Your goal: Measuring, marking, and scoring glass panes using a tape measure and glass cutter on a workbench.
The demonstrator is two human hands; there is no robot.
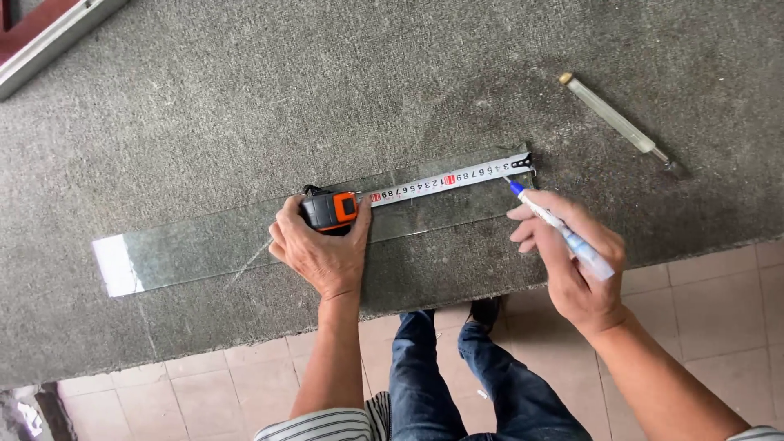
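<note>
Tape measure (331, 210) under left hand (320, 249), marker (559, 230) in right hand (572, 265), on glass strip (204, 245).

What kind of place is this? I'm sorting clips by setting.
Likely a glass-cutting workshop: a long glass strip lies on a carpet-covered bench, with a tape measure stretched along it, a marker at its end, and a glass cutter nearby.

Glazier's workshop, by the look of it. Tabletop (204, 90) covered in worn grey carpet, scratched and dusty. Long clear glass strip (212, 241) lies flat on it, tape measure (331, 210) stretched along strip, blue-tipped marker (559, 229) at tape end. Slim glass cutter (621, 124) far right. Plain beige tile floor (719, 302) near edge. Metal frame piece (49, 37) far left corner.
</note>
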